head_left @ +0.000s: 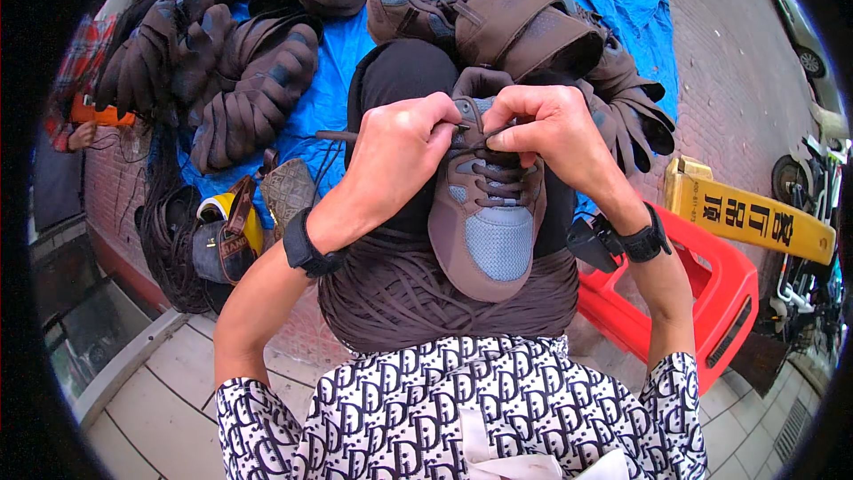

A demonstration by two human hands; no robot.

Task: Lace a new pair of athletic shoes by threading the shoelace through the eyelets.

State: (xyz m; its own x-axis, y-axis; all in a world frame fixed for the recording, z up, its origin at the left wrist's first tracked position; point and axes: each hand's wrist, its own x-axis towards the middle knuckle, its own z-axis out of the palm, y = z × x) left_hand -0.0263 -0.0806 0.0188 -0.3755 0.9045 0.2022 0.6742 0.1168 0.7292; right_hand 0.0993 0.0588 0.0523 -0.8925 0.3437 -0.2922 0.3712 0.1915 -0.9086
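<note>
A brown and grey-blue sneaker [499,247] rests on my lap with its toe toward me. Dark brown shoelace [498,185] crosses its lower eyelets. At the upper eyelets my left hand [404,142] is closed in a pinch on the lace, and a lace end sticks out to its left. My right hand [546,129] pinches at the other side of the tongue, close to the left fingertips; the lace there is mostly hidden by the fingers. Under the toe, a thick bundle of loose brown laces [391,302] lies across my lap.
Stacked brown shoe uppers [258,89] lie on a blue tarp [640,13] ahead; more uppers [524,31] sit just beyond my knees. A red plastic stool [702,276] and a yellow sign [755,213] stand at right. Bags [227,240] and dark cords are at left. Another person's hand [83,135] shows far left.
</note>
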